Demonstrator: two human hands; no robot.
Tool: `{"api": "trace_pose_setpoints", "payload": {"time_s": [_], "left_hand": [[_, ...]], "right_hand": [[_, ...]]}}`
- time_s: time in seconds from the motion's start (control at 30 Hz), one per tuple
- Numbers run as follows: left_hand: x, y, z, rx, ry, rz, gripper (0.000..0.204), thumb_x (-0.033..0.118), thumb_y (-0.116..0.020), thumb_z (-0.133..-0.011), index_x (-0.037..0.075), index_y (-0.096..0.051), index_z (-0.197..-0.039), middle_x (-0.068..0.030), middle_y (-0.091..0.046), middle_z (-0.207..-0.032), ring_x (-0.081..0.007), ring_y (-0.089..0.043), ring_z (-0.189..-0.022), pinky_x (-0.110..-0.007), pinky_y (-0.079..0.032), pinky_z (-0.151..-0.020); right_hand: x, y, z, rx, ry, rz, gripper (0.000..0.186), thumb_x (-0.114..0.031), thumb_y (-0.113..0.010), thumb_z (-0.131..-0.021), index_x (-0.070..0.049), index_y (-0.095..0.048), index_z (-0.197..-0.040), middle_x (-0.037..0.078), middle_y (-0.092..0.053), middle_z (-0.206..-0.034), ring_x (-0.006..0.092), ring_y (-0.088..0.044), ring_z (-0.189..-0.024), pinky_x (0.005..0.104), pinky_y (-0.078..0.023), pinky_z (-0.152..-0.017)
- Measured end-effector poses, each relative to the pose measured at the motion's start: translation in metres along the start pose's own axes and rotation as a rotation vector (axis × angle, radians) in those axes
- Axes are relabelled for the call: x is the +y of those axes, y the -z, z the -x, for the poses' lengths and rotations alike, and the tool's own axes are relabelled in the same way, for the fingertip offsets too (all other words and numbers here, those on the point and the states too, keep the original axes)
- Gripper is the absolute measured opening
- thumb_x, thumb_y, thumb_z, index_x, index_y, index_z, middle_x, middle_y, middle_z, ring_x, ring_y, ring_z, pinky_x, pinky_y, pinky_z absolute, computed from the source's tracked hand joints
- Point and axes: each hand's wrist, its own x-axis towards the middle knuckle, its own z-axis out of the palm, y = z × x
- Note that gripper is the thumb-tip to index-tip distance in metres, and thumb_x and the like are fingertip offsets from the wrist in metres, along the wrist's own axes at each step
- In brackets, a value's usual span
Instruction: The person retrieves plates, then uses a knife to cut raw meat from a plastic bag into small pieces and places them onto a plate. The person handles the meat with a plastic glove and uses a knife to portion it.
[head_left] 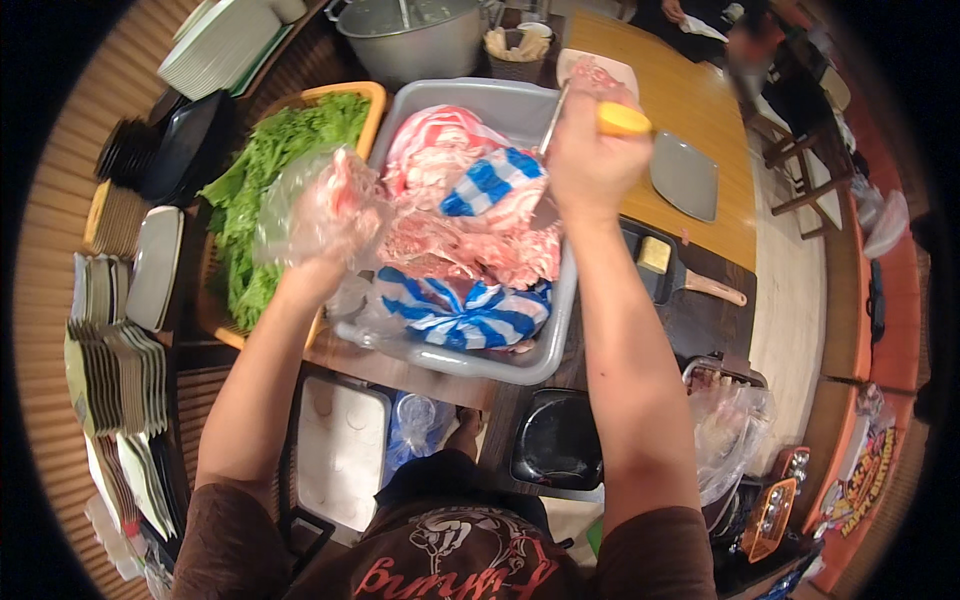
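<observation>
My left hand (335, 225), wrapped in a clear plastic glove or bag, is closed around a clump of raw sliced meat (346, 178) at the left side of a grey tub (400, 105). At the tub's far right corner, my right hand (597, 160) grips a yellow-handled tool (622, 119); a thin metal edge shows beside the fist, its full shape hidden. Inside the tub lie pink meat slices (440, 245), a red-and-white striped bag (450, 125) and blue-and-white striped bags (465, 310). Just beyond my right fist, a pale plate (628, 76) holds more meat.
An orange basket of lettuce (375, 100) touches the tub's left side. Behind stands a large metal pot (410, 40). Stacked plates (215, 60) line the left. At right are a grey plate (685, 175) and a small pan (672, 285) holding a yellow block. People sit farther back.
</observation>
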Motion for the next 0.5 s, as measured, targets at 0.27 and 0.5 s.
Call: {"api": "trace_pose_setpoints", "payload": {"time_s": [0.27,0.5], "left_hand": [[0.016,0.042,0.022,0.348,0.272,0.535,0.048,0.027,-0.071,-0.097,0.009,-0.049,-0.135,-0.0022,-0.055,-0.124,-0.0151,-0.056,-0.109,-0.033,-0.051,-0.094],[0.042,0.141,0.027,0.722,-0.156,0.771,0.056,0.021,-0.073,-0.096,0.013,-0.042,-0.142,-0.0102,-0.054,-0.139,-0.0256,-0.059,-0.123,-0.044,-0.047,-0.108]], "right_hand": [[-0.049,0.052,0.023,0.071,-0.309,-0.266,0.033,-0.015,-0.063,-0.100,-0.008,-0.042,-0.077,0.002,-0.049,-0.054,0.0086,-0.046,-0.042,0.0259,-0.036,-0.038],[-0.075,0.071,0.032,0.153,-0.310,-0.320,0.027,-0.016,-0.059,-0.101,-0.007,-0.042,-0.081,0.003,-0.046,-0.052,0.0108,-0.044,-0.042,0.0286,-0.040,-0.041]]}}
